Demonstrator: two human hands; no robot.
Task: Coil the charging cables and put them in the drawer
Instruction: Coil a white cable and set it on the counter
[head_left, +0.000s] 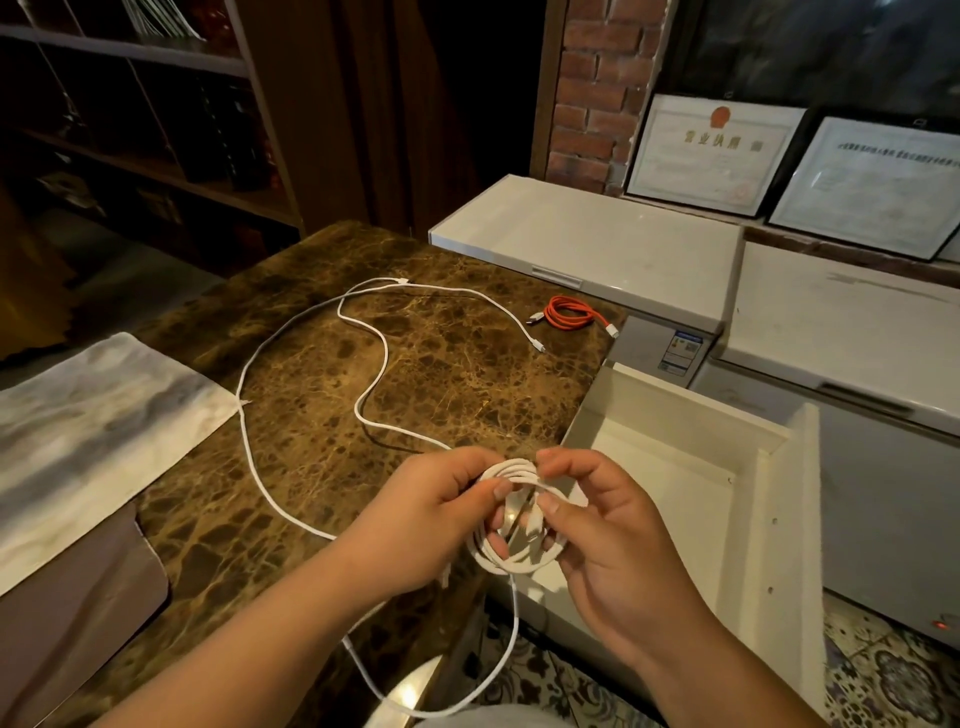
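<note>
A: Item 1, white cable (511, 519). Loc?
B: Lower centre of frame, part-coiled, several loops held in both hands above the tabletop (311, 374) edge, next to the drawer. Rest of it runs loose: one strand drops from the coil toward the bottom edge and curls back up; other strands sweep in big curves across the tabletop toward upper centre. One plug end lies right of centre, near the orange cable. Can't tell if it's one white cable or two.
A: Left hand (447, 504)?
B: Grip pinching the coil's upper left side, thumb on top, fingers curled through the loops.
A: Right hand (597, 525)?
B: Grip pinching the coil's right side, thumb and forefinger pressed on the top strands, other fingers curled under the loops.
A: Item 2?
B: Orange cable (569, 313), already coiled, on the tabletop's far right corner, centre-right of frame. Both plug ends stick out. Well apart from the hands.
A: Item 3?
B: Drawer (675, 415), white, pulled open, right of the tabletop, lower right of frame. No cable inside it.
A: Misc?
B: Grey-white cloth (88, 431) at left edge, over tabletop's left side. White chest freezers (597, 244), upper right. Framed certificates (717, 150) leaning on the sill behind them, brick wall (597, 88) beside. Dark shelves (135, 114), upper left.
</note>
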